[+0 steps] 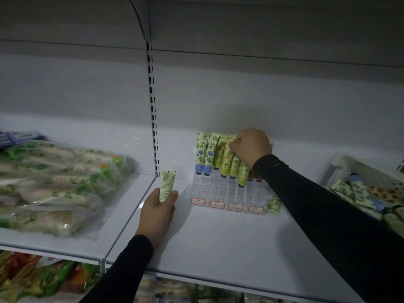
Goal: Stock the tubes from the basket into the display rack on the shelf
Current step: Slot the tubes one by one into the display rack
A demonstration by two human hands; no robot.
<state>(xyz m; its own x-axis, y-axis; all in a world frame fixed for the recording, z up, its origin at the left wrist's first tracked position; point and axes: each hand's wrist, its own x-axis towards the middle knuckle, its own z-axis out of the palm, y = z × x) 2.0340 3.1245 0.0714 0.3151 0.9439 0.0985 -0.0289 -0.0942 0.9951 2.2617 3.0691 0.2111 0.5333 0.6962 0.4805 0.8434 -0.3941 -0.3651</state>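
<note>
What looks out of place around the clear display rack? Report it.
One green-patterned tube lies on the white shelf against the right front corner of the clear plastic display rack, not standing in a slot like the others.

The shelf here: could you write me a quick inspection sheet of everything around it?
Surface: white shelf, dimly lit.
Job's things: clear display rack holding upright tubes, blue-patterned tubes at left, yellow-green tubes beside them; front rows unfilled. Basket at right with more tubes.
Clutter: one loose tube lying by the rack's right corner; bagged goods at left.
Grippers: left hand holds a pale green tube; right hand curled at the rack's back rows.
Cables: nothing seen.
Surroundings: slotted upright post, packaged goods below.
</note>
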